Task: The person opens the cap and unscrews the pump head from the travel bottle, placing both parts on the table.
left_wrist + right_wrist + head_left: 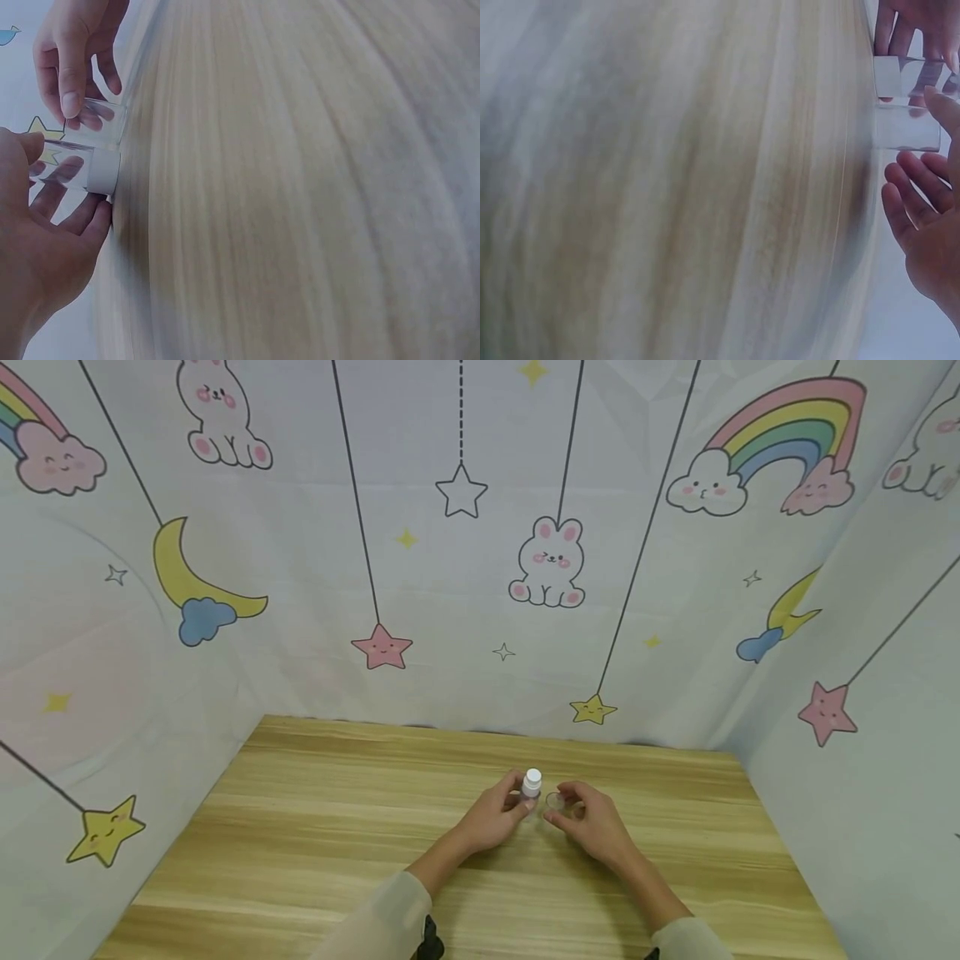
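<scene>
A small bottle (532, 782) with a white top stands on the table, and my left hand (491, 814) holds it with fingers and thumb around its sides. From the left wrist view, the bottle (102, 172) has a clear body with a white part at the end nearest the table. Right beside it is a clear, colourless cup (105, 120). My right hand (592, 820) is at that cup (555, 801), its thumb and fingers loosely curved and spread on either side. In the right wrist view, the fingers (911, 191) are slightly apart from the cup (907, 127); the thumb overlaps it.
A wood-grain table (337, 827) spreads beneath both hands. Its back edge meets a white cloth wall (465, 693) printed with stars, rabbits, moons and rainbows. More of this cloth hangs along the left and right sides.
</scene>
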